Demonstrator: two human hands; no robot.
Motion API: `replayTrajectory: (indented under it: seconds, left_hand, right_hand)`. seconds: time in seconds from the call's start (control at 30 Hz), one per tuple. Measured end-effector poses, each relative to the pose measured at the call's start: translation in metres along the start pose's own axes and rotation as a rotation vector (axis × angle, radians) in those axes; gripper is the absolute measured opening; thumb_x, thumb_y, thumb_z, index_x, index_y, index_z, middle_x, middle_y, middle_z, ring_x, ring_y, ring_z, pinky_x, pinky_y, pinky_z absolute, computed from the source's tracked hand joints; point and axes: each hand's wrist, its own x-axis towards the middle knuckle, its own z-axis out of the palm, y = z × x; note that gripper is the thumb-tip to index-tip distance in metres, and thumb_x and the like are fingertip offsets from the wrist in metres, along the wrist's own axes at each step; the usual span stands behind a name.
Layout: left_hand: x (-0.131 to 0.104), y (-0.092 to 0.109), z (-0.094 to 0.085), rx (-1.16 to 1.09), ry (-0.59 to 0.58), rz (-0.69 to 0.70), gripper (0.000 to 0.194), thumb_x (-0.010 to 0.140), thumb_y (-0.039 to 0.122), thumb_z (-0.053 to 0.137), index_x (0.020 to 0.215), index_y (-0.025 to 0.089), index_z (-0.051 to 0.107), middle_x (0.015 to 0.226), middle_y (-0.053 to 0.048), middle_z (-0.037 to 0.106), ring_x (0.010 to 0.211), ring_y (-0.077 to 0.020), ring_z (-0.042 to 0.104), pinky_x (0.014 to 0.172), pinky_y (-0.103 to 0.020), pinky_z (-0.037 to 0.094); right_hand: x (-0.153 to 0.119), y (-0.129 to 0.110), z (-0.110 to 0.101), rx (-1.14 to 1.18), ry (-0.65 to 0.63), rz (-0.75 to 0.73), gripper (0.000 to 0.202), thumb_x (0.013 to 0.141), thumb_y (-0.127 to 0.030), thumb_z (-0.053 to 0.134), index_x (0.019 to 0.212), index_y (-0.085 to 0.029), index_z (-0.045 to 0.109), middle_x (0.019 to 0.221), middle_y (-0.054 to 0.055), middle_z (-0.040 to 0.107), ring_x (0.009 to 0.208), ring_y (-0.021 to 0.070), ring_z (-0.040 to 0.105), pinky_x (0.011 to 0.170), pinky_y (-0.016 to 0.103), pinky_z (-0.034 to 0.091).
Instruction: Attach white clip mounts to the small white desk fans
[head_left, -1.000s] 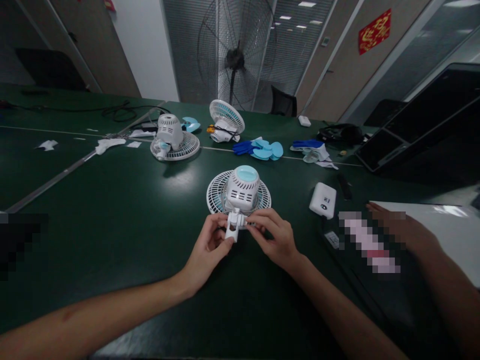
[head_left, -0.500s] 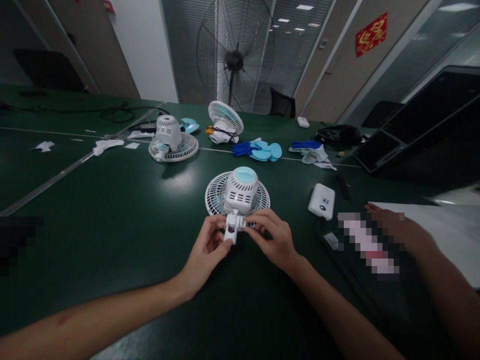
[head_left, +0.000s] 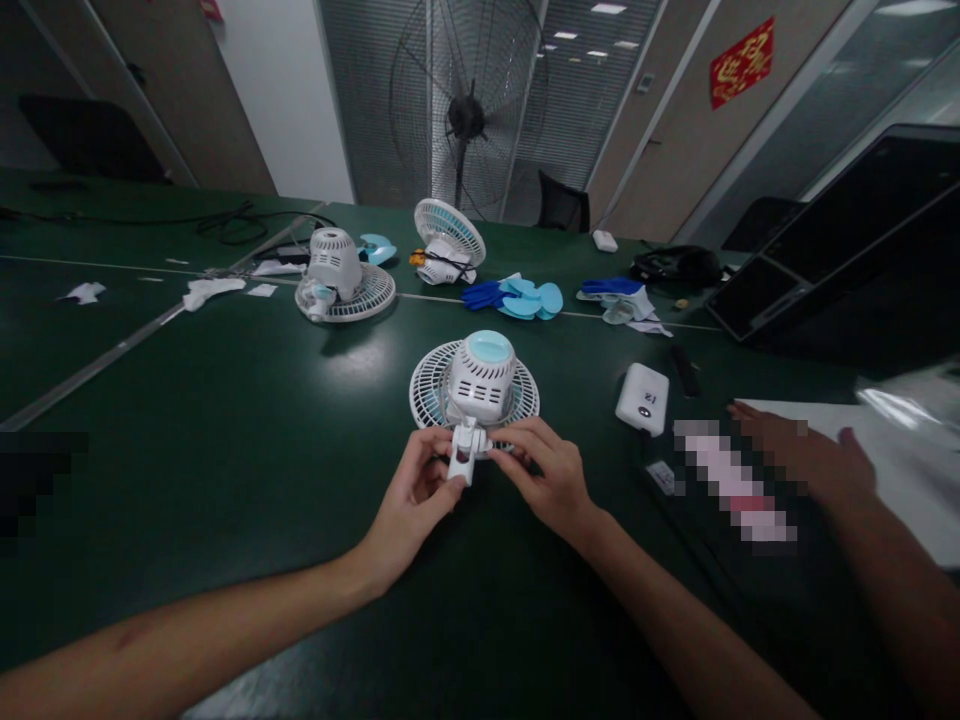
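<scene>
A small white fan [head_left: 482,390] lies grille-down on the green table in front of me, its motor housing with a pale blue cap facing up. From its near side a white clip bracket [head_left: 462,466] sticks out towards me. My left hand [head_left: 409,505] is closed on this bracket, with the thumb on its lower end. On the bracket's right side, my right hand [head_left: 551,478] pinches a small white knob-like piece [head_left: 484,441] between thumb and fingertips. The fingers partly cover that piece.
Behind stand two more white fans [head_left: 336,265] [head_left: 448,245]. Light blue fan blades [head_left: 532,298] and blue gloves [head_left: 611,288] lie nearby. To the right are a white power bank [head_left: 643,398], a co-worker's hand [head_left: 814,455] and a dark monitor-like panel [head_left: 847,240].
My hands keep the same grip on the bracket and its side piece. At the right, the co-worker's thumb now shows and clear plastic has shifted over the white sheet.
</scene>
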Motion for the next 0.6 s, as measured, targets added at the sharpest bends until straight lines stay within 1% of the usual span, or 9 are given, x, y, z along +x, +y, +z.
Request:
replayTrajectory:
  seconds: [0.03, 0.1, 0.13, 0.2, 0.3, 0.37, 0.43, 0.57, 0.6]
  left_hand:
    - [0.000, -0.001, 0.000, 0.008, -0.004, 0.001, 0.033, 0.095, 0.028, 0.072, 0.122, 0.027, 0.053, 0.112, -0.002, 0.050, 0.087, -0.0145, 0.052, 0.073, -0.027, 0.046]
    - [0.001, -0.002, 0.000, 0.024, -0.017, 0.003, 0.033, 0.095, 0.028, 0.072, 0.122, 0.027, 0.054, 0.112, -0.003, 0.051, 0.086, -0.0146, 0.051, 0.074, -0.027, 0.046]
    - [0.001, -0.003, 0.000, 0.028, -0.020, 0.002, 0.033, 0.095, 0.029, 0.072, 0.122, 0.027, 0.053, 0.112, -0.003, 0.051, 0.087, -0.0148, 0.051, 0.074, -0.027, 0.046]
    - [0.001, -0.004, 0.000, 0.028, -0.014, -0.001, 0.034, 0.095, 0.029, 0.072, 0.124, 0.027, 0.053, 0.113, -0.003, 0.052, 0.087, -0.0150, 0.052, 0.074, -0.027, 0.046]
    - [0.000, -0.002, 0.000, 0.020, 0.005, -0.006, 0.036, 0.094, 0.029, 0.072, 0.125, 0.027, 0.053, 0.114, -0.003, 0.052, 0.086, -0.0149, 0.053, 0.074, -0.027, 0.047]
    - [0.000, 0.000, 0.001, 0.010, 0.010, -0.008, 0.036, 0.094, 0.029, 0.072, 0.125, 0.027, 0.053, 0.113, -0.003, 0.051, 0.085, -0.0144, 0.053, 0.073, -0.027, 0.047]
    - [-0.001, 0.001, 0.002, 0.001, 0.009, -0.013, 0.036, 0.095, 0.030, 0.072, 0.125, 0.027, 0.053, 0.112, -0.003, 0.051, 0.085, -0.0141, 0.053, 0.072, -0.026, 0.047]
    - [0.000, 0.001, 0.003, 0.019, -0.004, -0.025, 0.036, 0.095, 0.031, 0.072, 0.126, 0.028, 0.053, 0.113, -0.003, 0.053, 0.085, -0.0145, 0.052, 0.073, -0.027, 0.046]
    - [0.000, 0.001, 0.004, 0.026, -0.007, -0.028, 0.036, 0.095, 0.031, 0.072, 0.126, 0.028, 0.053, 0.114, -0.003, 0.053, 0.085, -0.0147, 0.052, 0.073, -0.027, 0.046]
  right_hand:
    - [0.001, -0.001, 0.002, 0.025, 0.024, 0.033, 0.007, 0.100, -0.024, 0.065, 0.105, -0.024, 0.071, 0.098, 0.005, 0.070, 0.077, 0.0163, 0.066, 0.063, 0.029, 0.055]
    - [0.002, -0.002, 0.007, 0.096, 0.057, 0.116, 0.015, 0.102, -0.026, 0.062, 0.089, -0.022, 0.071, 0.088, 0.004, 0.068, 0.076, 0.0171, 0.066, 0.064, 0.030, 0.055]
    - [0.002, -0.003, 0.008, 0.131, 0.066, 0.157, 0.017, 0.102, -0.026, 0.062, 0.088, -0.021, 0.070, 0.086, 0.004, 0.067, 0.072, 0.0162, 0.065, 0.062, 0.029, 0.055]
    - [0.001, -0.003, 0.008, 0.170, 0.071, 0.199, 0.010, 0.101, -0.026, 0.063, 0.099, -0.021, 0.071, 0.088, 0.003, 0.067, 0.066, 0.0139, 0.062, 0.056, 0.027, 0.053]
    - [-0.001, -0.001, 0.002, 0.143, 0.026, 0.090, 0.020, 0.098, -0.023, 0.066, 0.118, -0.024, 0.068, 0.102, 0.005, 0.069, 0.066, 0.0127, 0.062, 0.054, 0.026, 0.054]
    - [-0.002, 0.001, -0.002, 0.107, -0.018, 0.003, 0.023, 0.098, -0.022, 0.067, 0.120, -0.025, 0.068, 0.108, 0.006, 0.069, 0.068, 0.0127, 0.063, 0.056, 0.026, 0.056]
    - [-0.002, 0.003, -0.004, 0.083, -0.023, -0.014, 0.023, 0.099, -0.022, 0.067, 0.122, -0.026, 0.068, 0.110, 0.006, 0.069, 0.070, 0.0127, 0.064, 0.057, 0.026, 0.056]
    - [0.000, 0.004, 0.002, 0.108, 0.025, 0.074, 0.008, 0.101, -0.023, 0.064, 0.101, -0.023, 0.072, 0.097, 0.004, 0.069, 0.079, 0.0163, 0.067, 0.067, 0.029, 0.058]
    - [0.000, 0.003, 0.003, 0.127, 0.031, 0.106, 0.011, 0.102, -0.023, 0.063, 0.095, -0.022, 0.071, 0.093, 0.004, 0.069, 0.081, 0.0170, 0.068, 0.069, 0.030, 0.058]
